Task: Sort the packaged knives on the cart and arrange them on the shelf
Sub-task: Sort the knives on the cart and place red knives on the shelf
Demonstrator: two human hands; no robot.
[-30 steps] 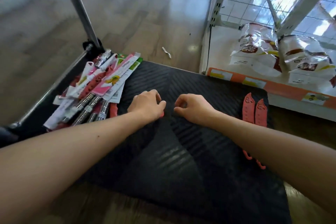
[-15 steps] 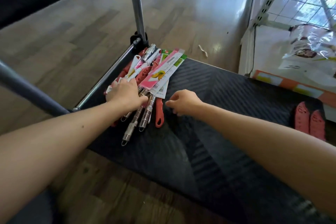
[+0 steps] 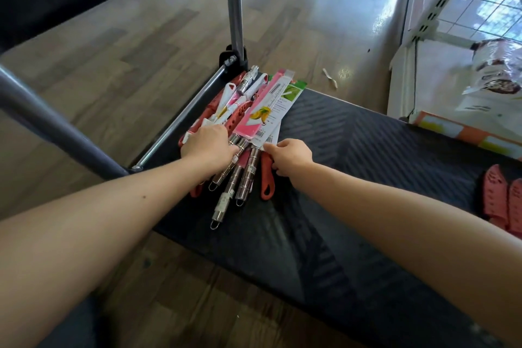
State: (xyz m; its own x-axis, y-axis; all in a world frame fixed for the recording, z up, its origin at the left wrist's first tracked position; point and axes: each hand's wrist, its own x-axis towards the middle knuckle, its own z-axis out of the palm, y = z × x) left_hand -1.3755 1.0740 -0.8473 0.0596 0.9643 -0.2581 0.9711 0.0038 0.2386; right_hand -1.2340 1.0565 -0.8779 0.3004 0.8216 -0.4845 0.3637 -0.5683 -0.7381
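Observation:
A pile of packaged knives lies at the far left corner of the black ribbed cart deck. Their sleeves are pink, white and green; steel handles and a red handle stick out toward me. My left hand lies palm down on the pile's left side, fingers curled over the steel handles. My right hand pinches the lower corner of the white sleeve at the pile's right side. Two red knives lie apart on the deck's right edge.
Grey cart rails rise behind and left of the pile. A white shelf unit with bagged goods and an orange price strip stands at the right. A paper scrap lies on the wood floor.
Both hands moved left across the deck from its middle to the pile. The left hand settled on the knives, the right reached the sleeve's corner. The view swung left.

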